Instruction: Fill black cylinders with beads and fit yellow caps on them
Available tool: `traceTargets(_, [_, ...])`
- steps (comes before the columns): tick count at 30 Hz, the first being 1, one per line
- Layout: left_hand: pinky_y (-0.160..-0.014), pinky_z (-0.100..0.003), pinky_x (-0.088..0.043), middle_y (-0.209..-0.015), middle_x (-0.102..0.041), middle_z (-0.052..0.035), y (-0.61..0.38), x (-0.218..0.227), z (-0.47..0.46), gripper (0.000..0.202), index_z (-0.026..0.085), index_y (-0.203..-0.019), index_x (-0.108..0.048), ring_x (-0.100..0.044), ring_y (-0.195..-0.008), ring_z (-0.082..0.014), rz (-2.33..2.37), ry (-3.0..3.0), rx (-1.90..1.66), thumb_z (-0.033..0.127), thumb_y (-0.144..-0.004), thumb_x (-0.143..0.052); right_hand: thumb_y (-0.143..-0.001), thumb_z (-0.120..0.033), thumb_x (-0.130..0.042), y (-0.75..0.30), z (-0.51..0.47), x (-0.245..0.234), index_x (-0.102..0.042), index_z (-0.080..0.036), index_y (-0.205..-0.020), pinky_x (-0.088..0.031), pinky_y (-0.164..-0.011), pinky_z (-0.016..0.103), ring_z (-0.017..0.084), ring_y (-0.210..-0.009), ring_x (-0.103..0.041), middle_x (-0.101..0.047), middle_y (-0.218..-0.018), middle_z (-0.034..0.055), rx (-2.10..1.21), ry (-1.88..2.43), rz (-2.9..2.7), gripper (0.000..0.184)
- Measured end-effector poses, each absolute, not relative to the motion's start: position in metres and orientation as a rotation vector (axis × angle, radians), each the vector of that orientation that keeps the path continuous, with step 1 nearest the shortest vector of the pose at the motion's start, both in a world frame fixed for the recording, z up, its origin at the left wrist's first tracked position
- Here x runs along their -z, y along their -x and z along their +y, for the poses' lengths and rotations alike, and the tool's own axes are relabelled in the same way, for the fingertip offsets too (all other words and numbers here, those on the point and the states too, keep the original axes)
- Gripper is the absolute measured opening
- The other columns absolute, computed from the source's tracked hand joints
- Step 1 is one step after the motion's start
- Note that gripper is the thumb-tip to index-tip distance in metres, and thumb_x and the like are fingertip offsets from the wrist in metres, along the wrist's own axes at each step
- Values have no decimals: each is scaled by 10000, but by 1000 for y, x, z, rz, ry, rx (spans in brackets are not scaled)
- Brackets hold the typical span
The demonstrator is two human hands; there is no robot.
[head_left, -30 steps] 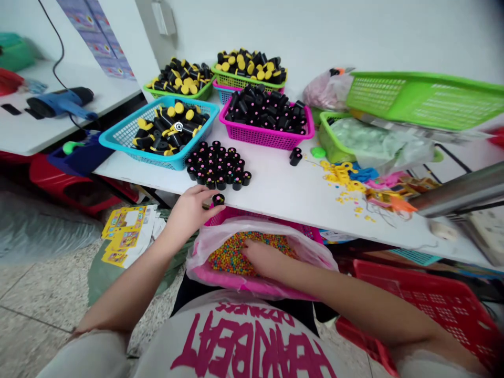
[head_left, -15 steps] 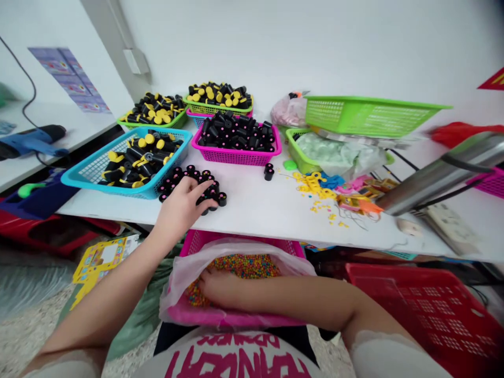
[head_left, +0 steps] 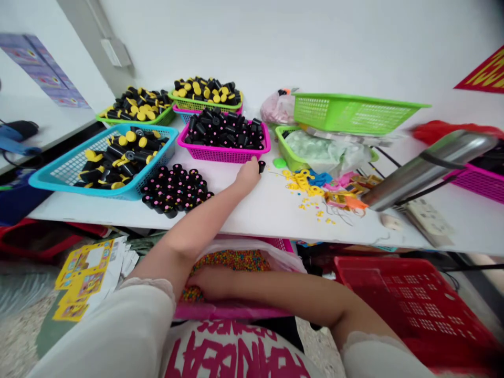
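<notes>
My left hand (head_left: 249, 176) reaches across the white table to the front of the pink basket. Its fingers are closed round a small black cylinder (head_left: 262, 167), mostly covered by the hand. My right hand (head_left: 207, 281) is in the small multicoloured beads (head_left: 236, 260), its fingers partly sunk in them and hard to make out. The beads lie in a plastic bag (head_left: 289, 260) lining a pink bin below the table edge. A cluster of upright black cylinders with pink centres (head_left: 177, 189) stands left of my left forearm.
A pink basket of black cylinders (head_left: 224, 155) stands behind my left hand. To its left is a blue basket (head_left: 51, 176) with yellow-capped black cylinders. Yellow plastic pieces (head_left: 301, 181) and a slanted metal tube (head_left: 425, 170) lie rightward. A red crate (head_left: 374, 304) sits low at right.
My left hand has moved right from the cylinder cluster to the black cylinders standing apart, closing on one. My right hand stays in the beads. The view has shifted slightly right.
</notes>
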State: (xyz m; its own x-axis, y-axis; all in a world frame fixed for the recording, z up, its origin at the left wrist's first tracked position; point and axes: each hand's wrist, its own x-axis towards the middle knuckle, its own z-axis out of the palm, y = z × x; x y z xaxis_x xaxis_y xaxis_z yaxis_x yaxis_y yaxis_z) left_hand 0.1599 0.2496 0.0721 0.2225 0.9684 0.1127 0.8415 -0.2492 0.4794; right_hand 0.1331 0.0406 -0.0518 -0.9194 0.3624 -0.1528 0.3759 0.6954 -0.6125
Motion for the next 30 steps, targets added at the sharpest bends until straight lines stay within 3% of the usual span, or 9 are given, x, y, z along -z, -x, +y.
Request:
traceTargets(4, [-924, -346, -464, -1130, -699, -148, -113, -92, 208, 432, 114, -1199, -593, -642, -1074, -263, 1586, -2277, -596, 198, -791, -709, -790, -62, -597, -151, 49, 48, -691, -206, -1164, -518, -806, 265, 206, -942, -689, -752, -1080, 46, 1236, -667, 2762, 411])
traceTargets(8, [-776, -276, -494, -886, -734, -16, -48, -108, 121, 284, 184, -998, -697, -668, -794, -172, 1335, -2354, -664, 341, -766, -746, -841, -140, -658, -164, 53, 40, -710, -163, -1131, -513, -806, 265, 175, -879, -680, -753, -1045, 68, 1566, -776, 2688, 296])
traceTargets(11, [-698, -245, -492, -843, -736, 16, -5, -100, 52, 201, 215, -972, -707, -661, -719, -146, 1368, -2294, -610, 325, -804, -694, -847, -167, -669, -174, 52, 28, -718, -159, -1097, -520, -822, 291, 174, -856, -679, -754, -1019, 72, 1639, -854, 2715, 255])
traceTargets(16, [-740, -270, -542, -903, -776, -4, 30, -48, -16, 226, 238, -951, -729, -714, -800, -188, 1464, -2171, -539, 315, -744, -774, -889, -155, -617, -190, 46, -3, -695, -168, -1117, -496, -964, 357, 202, -1051, -663, -725, -1137, 93, 1592, -880, 2923, 241])
traceTargets(19, [-768, -297, -567, -939, -785, -14, 29, -25, -29, 270, 256, -977, -738, -728, -816, -205, 1478, -2110, -548, 315, -721, -802, -938, -148, -531, -192, 39, -19, -659, -201, -1193, -481, -1009, 381, 194, -1124, -630, -685, -1209, 90, 1397, -908, 3029, 290])
traceTargets(23, [-856, -321, -564, -1039, -779, -22, 23, -18, -27, 335, 261, -1065, -723, -730, -920, -216, 1480, -2050, -583, 290, -739, -793, -955, -100, -453, -187, 30, -36, -594, -182, -1287, -468, -1037, 402, 219, -1202, -579, -615, -1298, 112, 902, -807, 3097, 370])
traceTargets(26, [-880, -331, -553, -1071, -770, -38, 23, -18, -22, 325, 235, -1054, -719, -719, -971, -227, 1449, -2068, -611, 269, -739, -795, -974, -120, -434, -183, 29, -43, -590, -163, -1288, -479, -1015, 420, 263, -1206, -568, -621, -1260, 130, 507, -691, 3087, 354])
traceTargets(30, [-833, -319, -551, -1017, -772, -54, 23, -15, -19, 309, 195, -1038, -710, -719, -907, -220, 1415, -2096, -659, 244, -744, -793, -1000, -151, -403, -183, 28, -45, -592, -129, -1267, -506, -951, 418, 275, -1172, -568, -634, -1203, 137, 15, -439, 3178, 328])
